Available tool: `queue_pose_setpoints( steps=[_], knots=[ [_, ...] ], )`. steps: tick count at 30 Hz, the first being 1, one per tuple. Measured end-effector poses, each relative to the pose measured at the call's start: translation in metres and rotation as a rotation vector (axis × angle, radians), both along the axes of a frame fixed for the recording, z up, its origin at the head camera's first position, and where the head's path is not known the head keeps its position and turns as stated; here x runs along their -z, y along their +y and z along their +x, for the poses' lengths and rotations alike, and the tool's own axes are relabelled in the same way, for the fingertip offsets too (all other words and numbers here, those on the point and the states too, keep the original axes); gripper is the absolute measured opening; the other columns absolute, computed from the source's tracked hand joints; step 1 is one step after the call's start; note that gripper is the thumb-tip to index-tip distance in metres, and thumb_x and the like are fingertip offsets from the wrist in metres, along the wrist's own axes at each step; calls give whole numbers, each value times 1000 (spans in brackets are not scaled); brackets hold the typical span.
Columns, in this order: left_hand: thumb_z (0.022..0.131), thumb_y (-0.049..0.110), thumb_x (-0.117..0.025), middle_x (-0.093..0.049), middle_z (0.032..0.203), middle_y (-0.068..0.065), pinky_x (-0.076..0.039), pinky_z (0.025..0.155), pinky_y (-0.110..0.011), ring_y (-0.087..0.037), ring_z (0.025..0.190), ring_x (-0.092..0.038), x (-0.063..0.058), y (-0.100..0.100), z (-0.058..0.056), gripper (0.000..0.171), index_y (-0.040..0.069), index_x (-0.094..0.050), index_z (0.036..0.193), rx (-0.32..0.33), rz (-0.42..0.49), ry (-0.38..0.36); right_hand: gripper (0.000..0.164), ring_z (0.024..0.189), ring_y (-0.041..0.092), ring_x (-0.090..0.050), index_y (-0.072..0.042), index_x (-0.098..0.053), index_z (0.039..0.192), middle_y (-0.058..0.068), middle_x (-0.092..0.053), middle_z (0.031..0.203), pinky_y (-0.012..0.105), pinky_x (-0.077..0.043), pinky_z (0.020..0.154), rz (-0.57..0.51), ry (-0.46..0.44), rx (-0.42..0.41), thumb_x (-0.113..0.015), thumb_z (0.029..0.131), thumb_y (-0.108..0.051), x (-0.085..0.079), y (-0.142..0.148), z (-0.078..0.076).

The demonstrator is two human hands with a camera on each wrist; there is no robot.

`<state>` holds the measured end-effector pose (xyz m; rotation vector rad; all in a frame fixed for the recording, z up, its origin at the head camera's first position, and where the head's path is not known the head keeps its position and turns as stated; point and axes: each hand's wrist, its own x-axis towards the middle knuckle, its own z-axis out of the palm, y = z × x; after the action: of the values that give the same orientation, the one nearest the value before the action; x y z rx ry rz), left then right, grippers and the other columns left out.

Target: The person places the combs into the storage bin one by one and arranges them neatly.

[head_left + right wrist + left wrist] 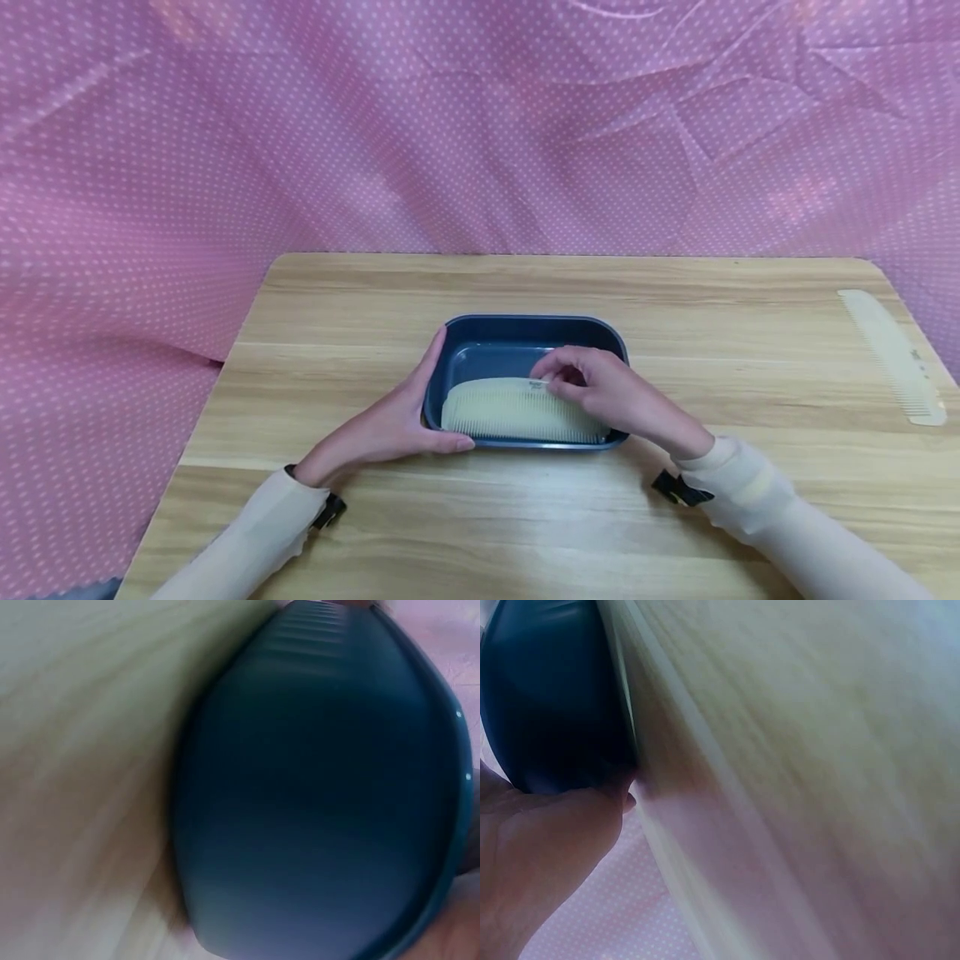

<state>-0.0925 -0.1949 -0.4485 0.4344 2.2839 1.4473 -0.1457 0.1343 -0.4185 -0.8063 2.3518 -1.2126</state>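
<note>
A dark blue rectangular box [491,360] stands on the table with its top uncovered. My left hand [397,421] grips its left end, the thumb at the near rim and the fingers along the side. In the left wrist view, that hand [547,847] is against the wall of the box [555,697]. A pale cream comb [510,410] lies lengthwise along the box's near side, teeth toward me. My right hand [596,383] reaches in and pinches the comb's back edge near its printed mark. The right wrist view mostly shows the box's outer wall [315,795]; the fingertips are hidden there.
A second pale comb [892,358] lies slanted near the right edge of the wooden table [720,325]. Pink dotted cloth [480,150] hangs behind the table and down its left side.
</note>
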Motion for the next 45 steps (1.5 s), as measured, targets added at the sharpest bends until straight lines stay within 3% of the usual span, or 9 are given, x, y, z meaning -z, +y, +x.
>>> queue_pose_setpoints(
  steps=[13,18,26,33,40,45],
  knots=[
    [85,42,-96,-1,181,6,-23,124,-68,-25,163,-14,0,1,0,141,51,16,169,-17,-22,4,20,97,17,-60,-10,-79,119,0,-71,107,32,-53,83,43,74,-66,-71,104,0,2,-3,2],
    [85,44,-96,-3,181,7,-23,124,-67,-24,163,-15,2,2,0,141,51,16,169,-18,-20,0,18,95,18,-60,-9,-78,120,-1,-70,107,33,-54,82,43,83,-50,-72,104,-2,3,-2,3],
    [85,45,-95,-3,181,5,-24,124,-69,-25,163,-16,2,0,0,139,51,15,169,-11,-19,2,19,99,22,-65,-6,-76,124,0,-72,110,32,-58,83,-77,-29,72,-74,105,-8,3,0,1],
    [86,44,-95,-2,181,4,-24,123,-70,-26,163,-15,3,0,0,139,48,15,170,-9,-19,2,21,103,29,-68,-4,-74,127,15,-73,115,29,-58,86,-189,-116,122,-72,108,-13,0,4,0],
    [85,44,-95,-3,181,5,-24,124,-69,-25,164,-14,3,0,0,139,50,15,170,-14,-8,-2,24,107,44,-69,-1,-73,128,24,-72,118,28,-58,86,-306,-128,166,-71,109,-15,-2,10,-2],
    [85,44,-96,-2,181,6,-24,123,-69,-25,164,-13,3,0,1,139,51,15,170,-18,-12,-1,23,113,40,-68,-7,-72,129,22,-70,128,28,-58,92,-352,-94,217,-71,109,-18,-6,17,-1]
  ],
)
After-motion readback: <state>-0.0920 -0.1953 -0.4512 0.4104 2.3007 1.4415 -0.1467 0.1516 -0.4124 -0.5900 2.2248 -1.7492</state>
